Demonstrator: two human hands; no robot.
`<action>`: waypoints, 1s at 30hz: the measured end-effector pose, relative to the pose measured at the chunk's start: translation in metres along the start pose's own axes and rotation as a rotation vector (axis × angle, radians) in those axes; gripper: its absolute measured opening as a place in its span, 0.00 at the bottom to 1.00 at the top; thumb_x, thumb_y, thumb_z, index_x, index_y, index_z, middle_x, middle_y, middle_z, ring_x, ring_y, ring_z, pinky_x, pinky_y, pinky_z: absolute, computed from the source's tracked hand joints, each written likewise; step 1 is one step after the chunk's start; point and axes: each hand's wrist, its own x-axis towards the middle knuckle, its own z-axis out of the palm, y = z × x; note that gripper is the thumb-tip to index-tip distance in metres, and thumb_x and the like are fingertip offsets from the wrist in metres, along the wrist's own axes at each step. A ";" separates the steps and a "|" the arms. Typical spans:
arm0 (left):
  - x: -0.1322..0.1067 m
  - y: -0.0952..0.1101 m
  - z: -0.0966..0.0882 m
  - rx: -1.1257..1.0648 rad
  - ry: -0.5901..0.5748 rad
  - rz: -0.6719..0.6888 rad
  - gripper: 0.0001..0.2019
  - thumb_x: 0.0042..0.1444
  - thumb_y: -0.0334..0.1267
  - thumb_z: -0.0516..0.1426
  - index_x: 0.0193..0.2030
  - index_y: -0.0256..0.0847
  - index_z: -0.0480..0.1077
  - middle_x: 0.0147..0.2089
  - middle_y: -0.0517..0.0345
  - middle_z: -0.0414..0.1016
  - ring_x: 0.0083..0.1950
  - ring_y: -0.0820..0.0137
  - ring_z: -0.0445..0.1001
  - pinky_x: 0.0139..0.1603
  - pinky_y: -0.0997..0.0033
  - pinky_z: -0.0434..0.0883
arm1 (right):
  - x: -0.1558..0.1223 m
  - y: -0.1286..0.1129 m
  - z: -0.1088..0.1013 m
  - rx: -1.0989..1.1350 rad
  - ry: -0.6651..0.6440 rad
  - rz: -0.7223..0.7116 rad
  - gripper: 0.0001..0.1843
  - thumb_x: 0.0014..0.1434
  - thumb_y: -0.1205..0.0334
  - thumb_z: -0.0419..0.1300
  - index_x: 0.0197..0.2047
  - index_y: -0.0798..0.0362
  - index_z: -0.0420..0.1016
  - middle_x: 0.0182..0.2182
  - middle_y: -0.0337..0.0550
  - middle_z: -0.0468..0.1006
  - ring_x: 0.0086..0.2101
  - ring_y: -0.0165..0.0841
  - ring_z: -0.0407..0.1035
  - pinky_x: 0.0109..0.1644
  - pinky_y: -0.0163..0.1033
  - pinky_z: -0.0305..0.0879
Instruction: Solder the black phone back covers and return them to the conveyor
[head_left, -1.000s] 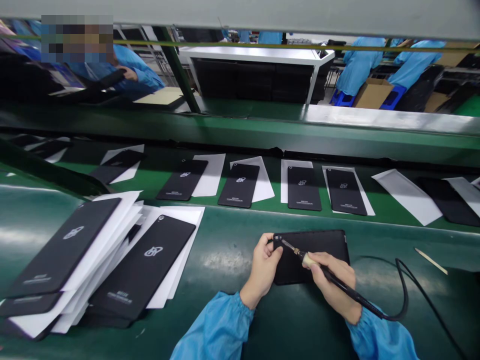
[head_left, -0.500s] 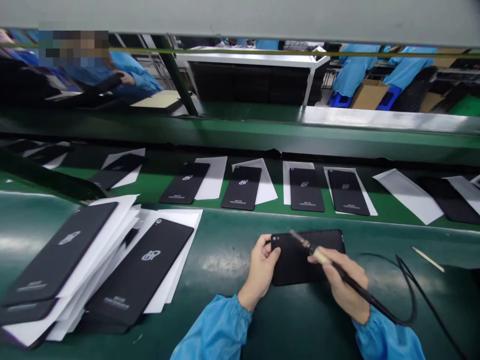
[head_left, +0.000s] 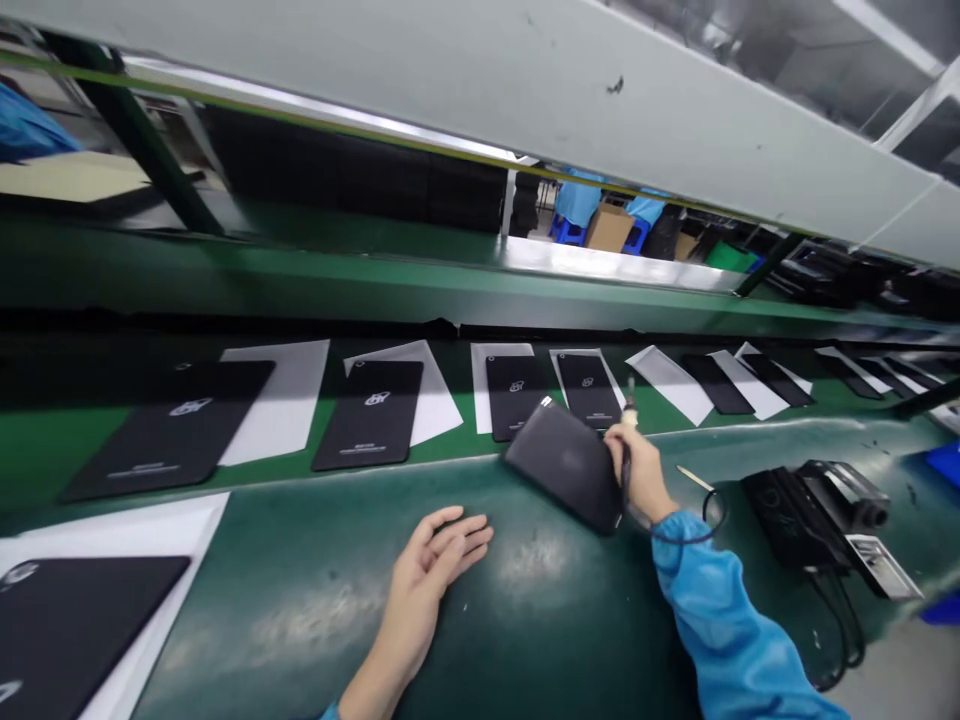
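Note:
My right hand (head_left: 636,470) is closed around both a soldering iron (head_left: 628,400), its tip pointing up, and the edge of a black tablet back cover (head_left: 562,462), which is tilted above the green bench. My left hand (head_left: 435,555) lies on the bench surface with the palm up and the fingers loosely spread, holding nothing. The iron's black cord (head_left: 675,535) loops from the right hand toward the right.
Several black back covers (head_left: 371,412) on white sheets (head_left: 281,398) lie in a row on the green conveyor belt (head_left: 45,460). A black soldering station (head_left: 817,505) stands at the right. Another cover on paper (head_left: 75,620) lies at lower left. A thin stick (head_left: 694,477) rests behind my right hand.
My left hand let go of the cover and now rests open on the bench. The right hand lifted the cover together with the iron toward the belt. The view swung right.

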 end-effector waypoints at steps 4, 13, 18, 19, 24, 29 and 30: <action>-0.001 0.000 0.002 0.056 -0.022 -0.005 0.22 0.50 0.49 0.67 0.47 0.39 0.70 0.49 0.42 0.82 0.49 0.52 0.81 0.54 0.53 0.76 | 0.039 0.064 -0.042 -0.171 0.186 0.228 0.12 0.63 0.55 0.51 0.37 0.54 0.71 0.29 0.44 0.75 0.31 0.36 0.70 0.40 0.40 0.65; 0.001 -0.005 0.003 0.052 0.005 0.032 0.20 0.50 0.48 0.68 0.44 0.38 0.72 0.46 0.43 0.83 0.46 0.53 0.82 0.51 0.55 0.77 | 0.098 0.112 -0.054 -0.328 0.206 0.345 0.18 0.62 0.49 0.53 0.47 0.55 0.67 0.41 0.55 0.74 0.42 0.44 0.67 0.47 0.47 0.62; 0.001 -0.005 0.002 0.046 0.016 0.025 0.20 0.49 0.47 0.68 0.44 0.38 0.72 0.46 0.43 0.83 0.45 0.54 0.82 0.51 0.55 0.77 | 0.062 0.070 0.021 -0.290 -0.059 0.209 0.23 0.54 0.42 0.65 0.45 0.48 0.68 0.48 0.51 0.73 0.49 0.46 0.67 0.51 0.48 0.62; 0.000 -0.005 0.002 0.048 0.019 0.026 0.20 0.49 0.47 0.68 0.44 0.38 0.72 0.46 0.43 0.83 0.45 0.54 0.82 0.51 0.54 0.77 | 0.056 0.063 0.034 -0.290 -0.091 0.202 0.23 0.53 0.42 0.65 0.44 0.48 0.68 0.49 0.51 0.72 0.52 0.47 0.66 0.53 0.50 0.61; -0.002 -0.003 0.004 0.044 0.027 0.018 0.19 0.49 0.46 0.68 0.43 0.39 0.72 0.46 0.43 0.83 0.45 0.54 0.82 0.51 0.54 0.77 | 0.050 0.055 0.052 -0.305 -0.143 0.250 0.25 0.54 0.40 0.63 0.46 0.49 0.68 0.45 0.50 0.74 0.51 0.49 0.67 0.51 0.51 0.62; -0.002 -0.004 0.005 0.020 0.023 0.019 0.18 0.49 0.45 0.67 0.43 0.39 0.72 0.45 0.43 0.83 0.44 0.54 0.82 0.50 0.54 0.77 | 0.060 0.067 0.023 -0.295 -0.095 0.287 0.25 0.60 0.42 0.58 0.52 0.51 0.70 0.40 0.48 0.77 0.38 0.42 0.73 0.42 0.42 0.65; -0.002 -0.004 0.005 0.016 0.021 0.022 0.18 0.49 0.44 0.67 0.43 0.39 0.72 0.45 0.43 0.83 0.44 0.54 0.82 0.50 0.54 0.77 | 0.062 0.068 0.017 -0.294 -0.063 0.289 0.23 0.62 0.44 0.56 0.53 0.51 0.70 0.39 0.48 0.78 0.36 0.40 0.73 0.41 0.41 0.65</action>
